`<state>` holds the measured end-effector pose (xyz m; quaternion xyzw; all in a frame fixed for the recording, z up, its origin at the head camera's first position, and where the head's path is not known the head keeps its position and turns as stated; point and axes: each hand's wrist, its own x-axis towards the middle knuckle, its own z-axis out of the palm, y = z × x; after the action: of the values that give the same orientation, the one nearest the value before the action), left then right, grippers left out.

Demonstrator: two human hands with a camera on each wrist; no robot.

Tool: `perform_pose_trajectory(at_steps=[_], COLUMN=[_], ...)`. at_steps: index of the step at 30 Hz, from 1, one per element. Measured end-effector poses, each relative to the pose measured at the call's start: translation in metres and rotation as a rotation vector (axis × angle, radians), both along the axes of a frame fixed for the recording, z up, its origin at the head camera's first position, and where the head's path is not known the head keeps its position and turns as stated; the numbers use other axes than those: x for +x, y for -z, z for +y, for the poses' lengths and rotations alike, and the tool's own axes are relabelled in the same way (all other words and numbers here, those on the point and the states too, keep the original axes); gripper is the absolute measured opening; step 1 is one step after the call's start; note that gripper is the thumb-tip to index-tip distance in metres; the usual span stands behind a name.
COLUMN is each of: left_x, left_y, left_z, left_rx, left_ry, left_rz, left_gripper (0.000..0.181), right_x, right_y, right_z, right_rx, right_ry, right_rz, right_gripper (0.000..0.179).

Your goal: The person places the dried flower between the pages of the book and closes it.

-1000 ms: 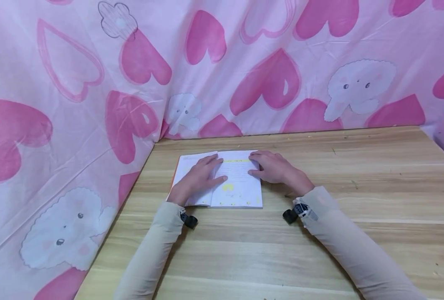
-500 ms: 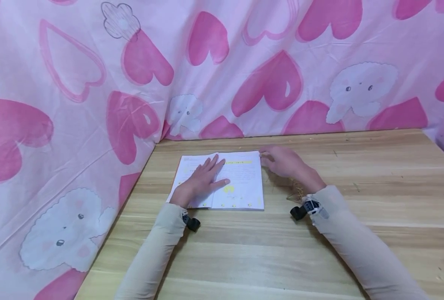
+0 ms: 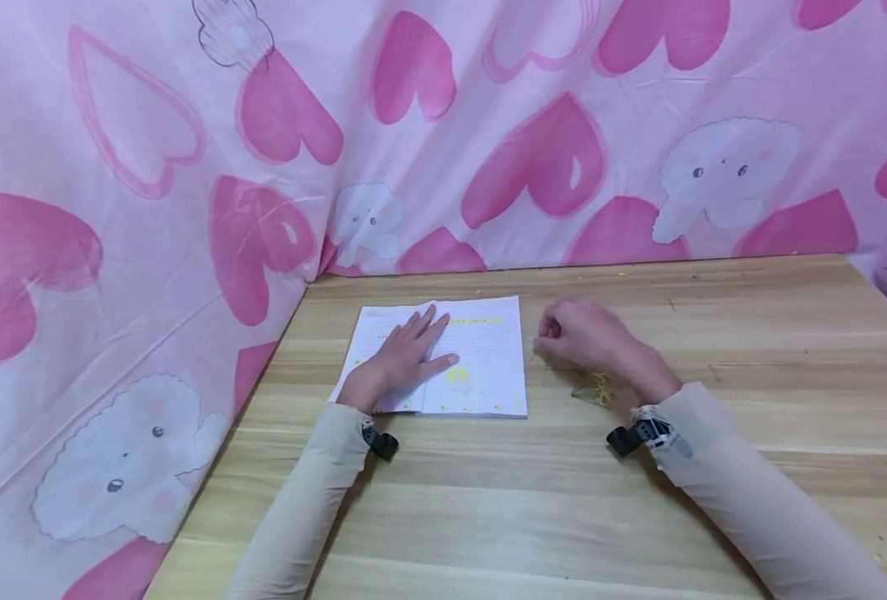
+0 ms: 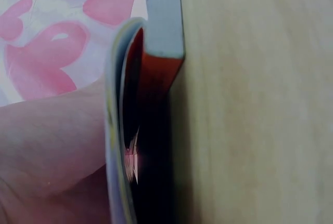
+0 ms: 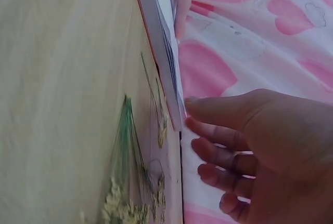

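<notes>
An open book with white, yellow-decorated pages lies on the wooden table. My left hand rests across its inner fold, palm down and fingers spread. In the left wrist view, the left part of the book curves up off the table beside the hand. To the right of the book is my right hand, fingers loosely curled with nothing visible between them. A bunch of dried flowers with thin stems lies below that hand. The right wrist view shows its green stems and pale yellow heads, plus a smaller sprig by the book.
A pink heart-patterned cloth hangs along the table's back and left sides. Small plant bits are scattered over the wooden table. Black cameras sit at both wrists.
My right hand has left the book's right page edge and moved rightward over the table, its fingers more curled. The flower bunch has come into sight. My left hand stays on the book.
</notes>
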<state>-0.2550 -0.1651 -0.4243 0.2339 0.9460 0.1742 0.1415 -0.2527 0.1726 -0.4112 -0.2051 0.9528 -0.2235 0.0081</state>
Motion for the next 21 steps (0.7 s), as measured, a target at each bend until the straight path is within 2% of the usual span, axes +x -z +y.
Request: perform_pose_trajectory(at_steps=[6, 14, 18, 21], left_x=[0.001, 0.000, 0.000, -0.004], left_y=[0.001, -0.002, -0.002, 0.003], left_z=[0.000, -0.001, -0.001, -0.003], left_rx=[0.000, 0.010, 0.012, 0.018], left_ry=[-0.005, 0.002, 0.000, -0.009], left_rz=[0.004, -0.006, -0.014, -0.030], left_gripper=[0.085, 0.085, 0.085, 0.087], right_x=[0.002, 0.004, 0.007, 0.009], right_y=[0.004, 0.002, -0.004, -0.008], right_z=[-0.008, -0.008, -0.006, -0.005], right_rx=[0.072, 0.072, 0.096, 0.107], right_ry=[0.002, 0.008, 0.057, 0.098], right_rz=[-0.016, -0.019, -0.048, -0.070], right_gripper=[0.025, 0.020, 0.020, 0.020])
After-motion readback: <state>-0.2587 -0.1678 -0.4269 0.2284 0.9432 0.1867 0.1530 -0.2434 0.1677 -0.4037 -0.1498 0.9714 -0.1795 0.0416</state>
